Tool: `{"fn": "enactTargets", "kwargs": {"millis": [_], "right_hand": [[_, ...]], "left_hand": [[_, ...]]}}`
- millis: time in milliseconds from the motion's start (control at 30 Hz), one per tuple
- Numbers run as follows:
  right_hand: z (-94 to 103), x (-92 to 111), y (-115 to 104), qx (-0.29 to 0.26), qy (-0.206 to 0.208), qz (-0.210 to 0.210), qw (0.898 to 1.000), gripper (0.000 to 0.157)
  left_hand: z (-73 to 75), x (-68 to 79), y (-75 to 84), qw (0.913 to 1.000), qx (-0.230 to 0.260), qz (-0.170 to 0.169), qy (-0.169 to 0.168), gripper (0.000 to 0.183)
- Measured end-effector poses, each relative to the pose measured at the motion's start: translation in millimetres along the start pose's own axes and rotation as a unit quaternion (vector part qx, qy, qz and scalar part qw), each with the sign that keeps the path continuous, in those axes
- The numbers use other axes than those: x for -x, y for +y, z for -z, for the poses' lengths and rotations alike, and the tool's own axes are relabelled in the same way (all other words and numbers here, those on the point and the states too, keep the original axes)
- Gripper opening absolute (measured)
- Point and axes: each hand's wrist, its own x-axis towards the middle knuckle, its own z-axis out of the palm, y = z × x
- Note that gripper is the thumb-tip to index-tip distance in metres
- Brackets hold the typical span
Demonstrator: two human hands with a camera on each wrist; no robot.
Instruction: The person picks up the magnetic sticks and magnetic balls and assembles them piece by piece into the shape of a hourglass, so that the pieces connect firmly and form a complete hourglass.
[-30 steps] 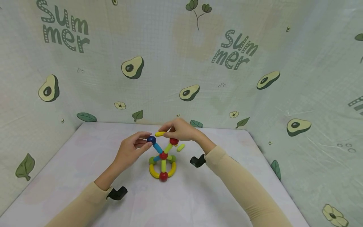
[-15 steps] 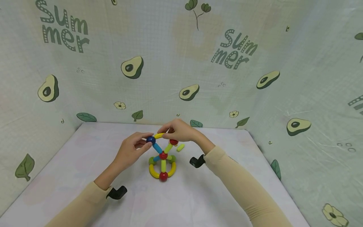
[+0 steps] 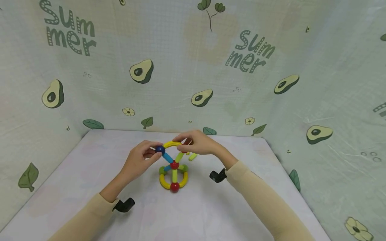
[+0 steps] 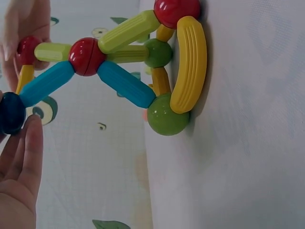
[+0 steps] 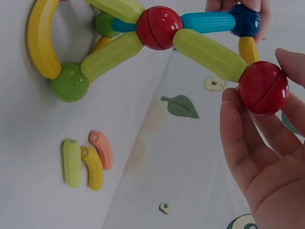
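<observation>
A toy frame of balls and rods stands on the table, with a red ball (image 3: pixel 174 164) at its middle and curved yellow rods (image 3: pixel 163 181) joined by green balls (image 5: pixel 69 82) at its base. At its upper left, my left hand (image 3: pixel 140 159) pinches a dark blue ball (image 3: pixel 160 150) on top of a blue rod (image 4: pixel 47 84). My right hand (image 3: pixel 200 144) holds the upper right red ball (image 5: pixel 263 88) between thumb and fingers. A curved yellow rod (image 3: pixel 171 144) bridges the blue ball and that red ball; its right end is partly hidden by my fingers.
Behind the frame, to its right, lie a loose light green rod (image 5: pixel 72 163), a curved yellow rod (image 5: pixel 93 168) and a curved pink rod (image 5: pixel 101 150). A printed cloth wall (image 3: pixel 169 110) rises at the table's far edge.
The upper curved yellow rod moved left until it met the blue ball. My right hand then shifted from that rod rightward to the red ball. My left hand stays on the blue ball.
</observation>
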Motion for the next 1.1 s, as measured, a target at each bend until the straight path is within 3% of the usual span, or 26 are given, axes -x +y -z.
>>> {"fn": "enactTargets", "kwargs": {"millis": [367, 667, 1100], "right_hand": [[-1.4, 21, 14, 0.004, 0.031, 0.000, 1.000, 0.043], [-10.1, 13, 16, 0.019, 0.037, 0.018, 0.999, 0.041], [-17.0, 3, 20, 0.019, 0.054, 0.001, 0.998, 0.043]], "left_hand": [[0.2, -0.5, 1.8, 0.9998, -0.020, 0.005, -0.001, 0.043], [-0.3, -4.0, 5.4, 0.9994, -0.022, 0.009, -0.023, 0.045], [7.3, -9.0, 2.1, 0.9986, 0.010, 0.021, -0.048, 0.038]]}}
